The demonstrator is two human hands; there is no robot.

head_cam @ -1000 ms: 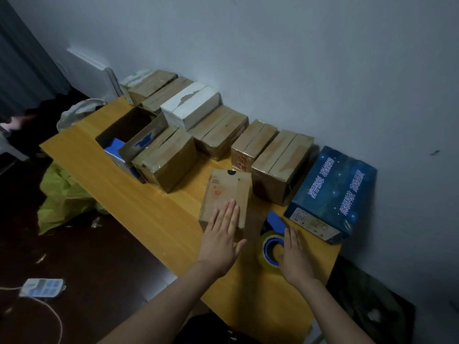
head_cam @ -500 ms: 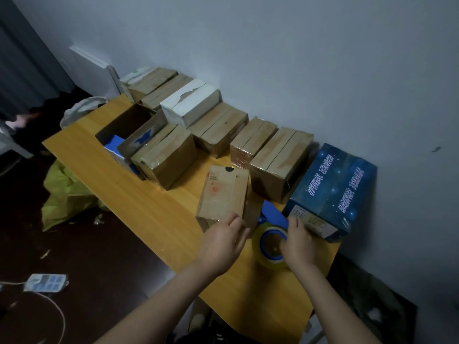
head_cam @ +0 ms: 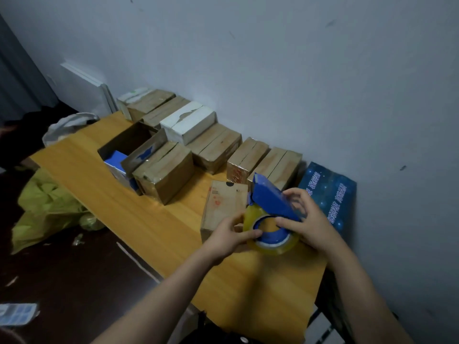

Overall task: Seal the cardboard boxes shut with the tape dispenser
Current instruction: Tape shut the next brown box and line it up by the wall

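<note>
Two hands, one tape dispenser (head_cam: pixel 272 203), held over the wooden table (head_cam: pixel 139 219).
The right hand (head_cam: pixel 309 220) grips its blue body and the left hand (head_cam: pixel 229 235) pinches the single yellowish roll (head_cam: pixel 275 244), just in front of a small cardboard box (head_cam: pixel 223 207). Behind are six closed brown boxes (head_cam: pixel 164 171), one open box (head_cam: pixel 129 142), one white box (head_cam: pixel 188 122) and one blue box (head_cam: pixel 329 194).

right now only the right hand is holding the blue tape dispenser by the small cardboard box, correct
Not only the right hand: in the head view the left hand grips its tape roll too, so both hands hold the blue tape dispenser by the small cardboard box.
</note>
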